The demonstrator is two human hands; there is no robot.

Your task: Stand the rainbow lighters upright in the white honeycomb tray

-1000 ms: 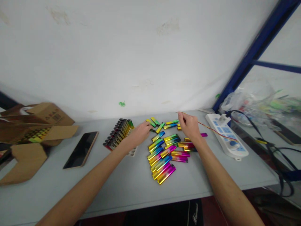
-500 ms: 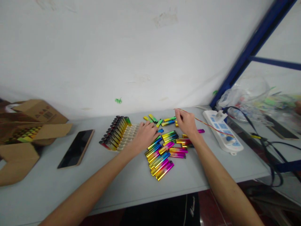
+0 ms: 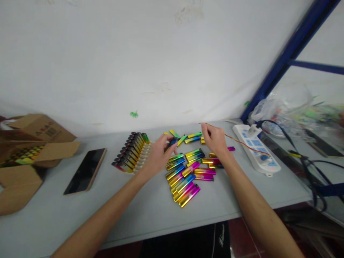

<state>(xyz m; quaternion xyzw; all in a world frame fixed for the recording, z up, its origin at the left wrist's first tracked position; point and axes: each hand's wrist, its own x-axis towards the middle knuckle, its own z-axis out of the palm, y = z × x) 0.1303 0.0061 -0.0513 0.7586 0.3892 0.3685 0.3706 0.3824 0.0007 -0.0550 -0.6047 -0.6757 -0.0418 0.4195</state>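
Note:
My left hand [image 3: 158, 152] is closed around a dark blue, lighter-shaped piece [image 3: 171, 143], raised a little above the table; the fingers partly hide it. Below and to its right lie several shiny two-tone lighter-like pieces [image 3: 184, 182], in gold, pink, blue and green. Left of that hand, a pale moulded tray [image 3: 142, 160] bears rows of upright gold pieces with black tops [image 3: 131, 150]. My right hand [image 3: 214, 139] pinches the end of a thin red and yellow wire [image 3: 236, 139], above the right side of the loose pieces.
At right, the wire runs to a white power strip [image 3: 256, 148] with plugs in it. A phone [image 3: 85, 171] lies at left, near an open cardboard box [image 3: 57, 152] with more pieces inside. Plastic bags [image 3: 274, 111], black cables and a blue metal frame [image 3: 279, 71] are at far right.
My left hand has lifted a dark blue lighter-like piece from the pile and turned slightly left with it. My right hand stays in place with the wire.

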